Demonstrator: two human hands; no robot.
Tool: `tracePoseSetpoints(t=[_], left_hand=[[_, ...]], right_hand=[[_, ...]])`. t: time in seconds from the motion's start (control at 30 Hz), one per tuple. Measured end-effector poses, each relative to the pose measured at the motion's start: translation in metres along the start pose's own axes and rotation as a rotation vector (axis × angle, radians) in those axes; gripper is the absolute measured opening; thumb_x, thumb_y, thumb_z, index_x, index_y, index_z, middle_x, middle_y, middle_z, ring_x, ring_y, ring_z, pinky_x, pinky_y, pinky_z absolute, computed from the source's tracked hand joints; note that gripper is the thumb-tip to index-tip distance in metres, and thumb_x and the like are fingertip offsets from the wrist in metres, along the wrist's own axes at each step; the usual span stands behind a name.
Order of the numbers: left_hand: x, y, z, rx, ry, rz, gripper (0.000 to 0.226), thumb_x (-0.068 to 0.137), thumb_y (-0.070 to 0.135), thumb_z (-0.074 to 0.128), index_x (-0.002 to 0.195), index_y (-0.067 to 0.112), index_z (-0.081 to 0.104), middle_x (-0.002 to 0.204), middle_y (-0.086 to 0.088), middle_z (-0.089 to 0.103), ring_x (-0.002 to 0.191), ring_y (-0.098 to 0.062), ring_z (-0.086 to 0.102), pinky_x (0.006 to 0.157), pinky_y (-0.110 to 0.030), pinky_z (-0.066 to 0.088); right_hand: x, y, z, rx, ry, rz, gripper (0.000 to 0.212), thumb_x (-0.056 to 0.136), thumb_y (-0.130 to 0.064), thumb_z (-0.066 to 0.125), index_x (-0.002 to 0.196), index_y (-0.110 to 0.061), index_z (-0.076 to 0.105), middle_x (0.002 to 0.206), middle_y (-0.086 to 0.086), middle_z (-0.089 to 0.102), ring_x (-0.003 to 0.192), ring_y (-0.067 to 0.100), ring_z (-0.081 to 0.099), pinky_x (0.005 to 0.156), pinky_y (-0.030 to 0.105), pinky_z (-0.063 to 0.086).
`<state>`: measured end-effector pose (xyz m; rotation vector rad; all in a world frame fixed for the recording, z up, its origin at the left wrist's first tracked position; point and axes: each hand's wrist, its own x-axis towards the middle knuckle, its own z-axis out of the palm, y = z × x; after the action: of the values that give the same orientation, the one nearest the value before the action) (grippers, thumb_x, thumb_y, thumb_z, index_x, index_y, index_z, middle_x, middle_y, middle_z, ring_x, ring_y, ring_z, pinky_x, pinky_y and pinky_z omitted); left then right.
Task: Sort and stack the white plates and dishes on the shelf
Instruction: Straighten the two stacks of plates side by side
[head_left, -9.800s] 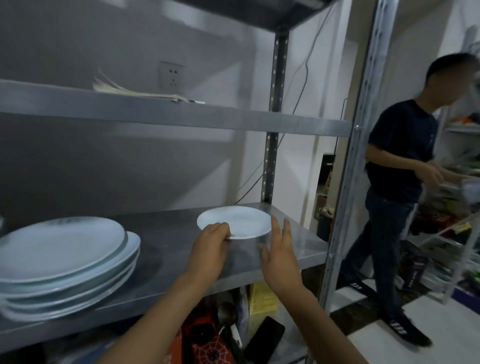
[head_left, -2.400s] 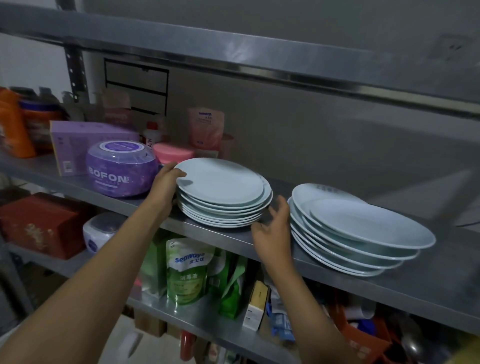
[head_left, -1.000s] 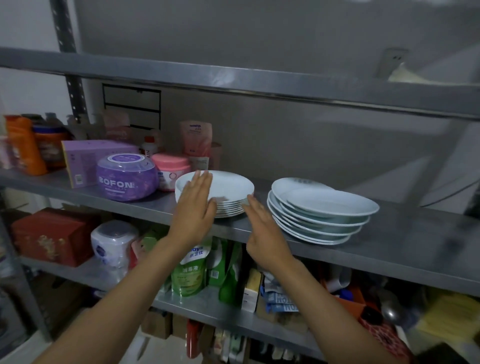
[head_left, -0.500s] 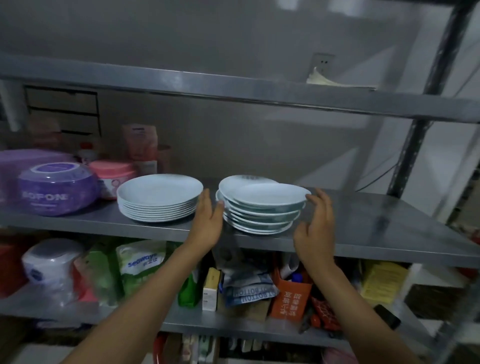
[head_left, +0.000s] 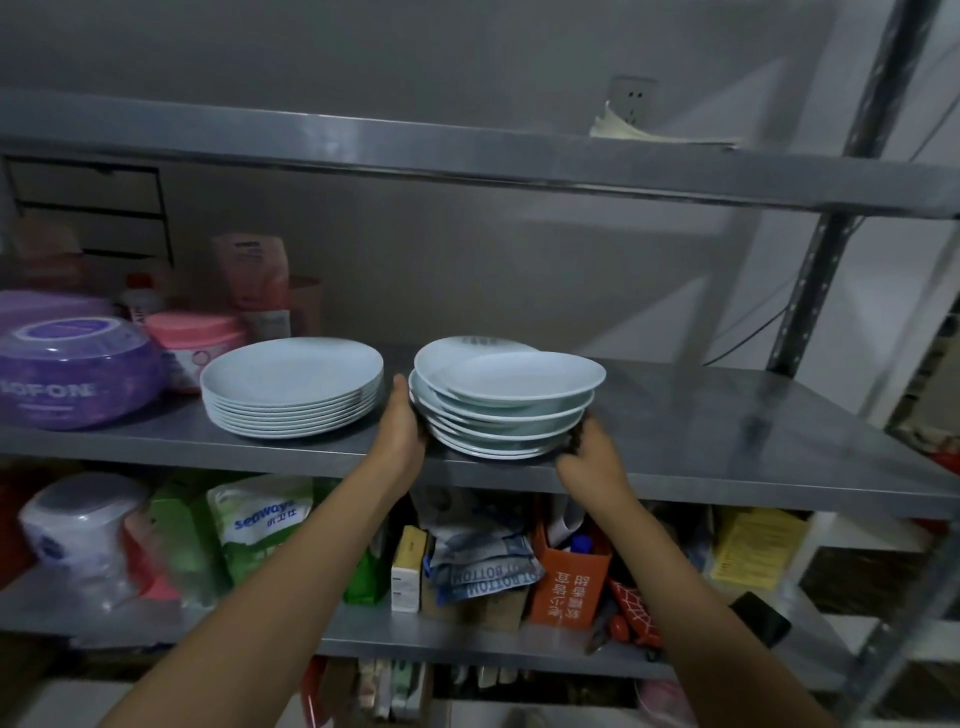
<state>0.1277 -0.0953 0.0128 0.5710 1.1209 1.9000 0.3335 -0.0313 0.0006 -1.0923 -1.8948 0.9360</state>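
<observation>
Two bare forearms reach up from the bottom edge toward the middle shelf (head_left: 727, 447). The left hand (head_left: 402, 434) presses its palm and fingers against the left side of the right stack (head_left: 506, 410) of white dishes, thumb up by the rim. The right hand (head_left: 589, 457) is curled around the stack's lower right edge, fingers tucked under or against the bottom plates; both hands grip the stack between them. Whether it is lifted or resting on the shelf cannot be told.

The right stack is uneven: its top dish (head_left: 524, 376) sits shifted to the right and overhangs the ones below, and a plate behind it shows a faint dark mark near its far rim. Just left, apart from the left hand, stands the left stack (head_left: 291, 387) of flatter white plates, neatly aligned.

Further left on the same shelf sit a purple tub (head_left: 78, 376) and a pink-lidded jar (head_left: 195, 348), with a pink pouch (head_left: 254, 283) behind them near the wall.

The lower shelf (head_left: 431, 642) holds a green refill bag (head_left: 260, 525), an orange box (head_left: 569, 584) and other blurred packages. The top shelf (head_left: 467, 161) carries a pile of papers (head_left: 644, 132) in front of a wall socket (head_left: 634, 98).
</observation>
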Motion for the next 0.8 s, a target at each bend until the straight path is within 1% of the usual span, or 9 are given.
tracePoseSetpoints(t=[0.1,0.2,0.27,0.37,0.53,0.63,0.7,0.73,0.8], left_hand=[[0.0,-0.003,-0.002,0.018,-0.024,-0.001,0.058,0.101,0.049,0.019,0.134,0.013,0.05,0.135,-0.007,0.055,0.116,-0.019,0.055,0.094,-0.033,0.042],[0.0,-0.005,-0.009,0.018,-0.045,-0.03,0.058,0.101,0.048,0.021,0.143,0.013,0.039,0.144,-0.007,0.047,0.13,-0.021,0.046,0.101,-0.034,0.04],[0.0,-0.005,-0.012,0.006,-0.054,-0.059,0.06,0.1,0.049,0.024,0.146,0.012,0.033,0.148,-0.007,0.042,0.135,-0.022,0.041,0.104,-0.035,0.037],[0.001,-0.004,-0.014,0.017,-0.078,-0.082,0.06,0.1,0.049,0.025,0.147,0.012,0.031,0.149,-0.007,0.04,0.135,-0.022,0.04,0.104,-0.035,0.035],[-0.001,-0.002,-0.015,0.005,-0.105,-0.102,0.058,0.1,0.048,0.026,0.146,0.012,0.033,0.148,-0.007,0.042,0.133,-0.022,0.042,0.1,-0.034,0.037],[0.004,-0.005,-0.016,0.022,-0.098,-0.122,0.058,0.1,0.048,0.027,0.145,0.014,0.035,0.146,-0.007,0.044,0.132,-0.021,0.044,0.103,-0.035,0.036],[0.005,-0.005,-0.015,0.034,-0.072,-0.13,0.059,0.099,0.05,0.026,0.144,0.013,0.037,0.145,-0.007,0.046,0.131,-0.023,0.045,0.102,-0.037,0.036],[0.006,-0.004,-0.015,0.058,-0.031,-0.123,0.059,0.099,0.05,0.026,0.143,0.012,0.038,0.143,-0.007,0.047,0.13,-0.024,0.045,0.102,-0.037,0.036],[0.013,0.003,-0.015,0.077,0.084,-0.094,0.057,0.098,0.051,0.031,0.14,0.013,0.042,0.138,-0.007,0.051,0.129,-0.025,0.047,0.106,-0.039,0.036]], right_hand=[[0.004,-0.003,-0.005,0.013,-0.015,0.014,0.052,0.077,-0.012,0.053,0.126,-0.026,0.05,0.113,-0.006,0.06,0.107,0.018,0.055,0.093,0.036,0.044],[0.011,-0.009,-0.011,0.051,-0.037,0.042,0.058,0.067,-0.015,0.044,0.125,-0.018,0.052,0.113,0.001,0.06,0.108,0.022,0.054,0.093,0.036,0.044],[0.015,-0.013,-0.014,0.072,-0.051,0.063,0.053,0.07,-0.004,0.045,0.122,-0.009,0.053,0.107,0.004,0.06,0.105,0.023,0.055,0.084,0.032,0.044],[0.023,-0.013,-0.018,0.071,-0.078,0.099,0.043,0.079,0.015,0.042,0.114,-0.007,0.053,0.085,-0.001,0.057,0.079,0.014,0.054,0.063,0.024,0.043],[0.033,-0.009,-0.018,0.059,-0.083,0.137,0.041,0.078,0.014,0.04,0.109,-0.009,0.053,0.078,-0.001,0.055,0.066,0.008,0.048,0.052,0.021,0.036],[0.039,-0.007,-0.018,0.075,-0.07,0.155,0.036,0.077,0.014,0.041,0.101,-0.011,0.052,0.073,-0.002,0.054,0.066,0.011,0.049,0.053,0.023,0.037],[0.043,-0.006,-0.02,0.1,-0.06,0.201,0.034,0.076,0.014,0.041,0.099,-0.005,0.055,0.073,0.005,0.057,0.067,0.017,0.052,0.055,0.027,0.042],[0.045,-0.006,-0.021,0.159,-0.033,0.229,0.032,0.076,0.015,0.041,0.098,-0.001,0.057,0.073,0.008,0.059,0.067,0.02,0.054,0.057,0.029,0.045],[0.051,-0.006,-0.024,0.483,0.105,0.287,0.031,0.079,0.015,0.038,0.099,0.005,0.059,0.077,0.013,0.061,0.073,0.026,0.058,0.066,0.035,0.051]])
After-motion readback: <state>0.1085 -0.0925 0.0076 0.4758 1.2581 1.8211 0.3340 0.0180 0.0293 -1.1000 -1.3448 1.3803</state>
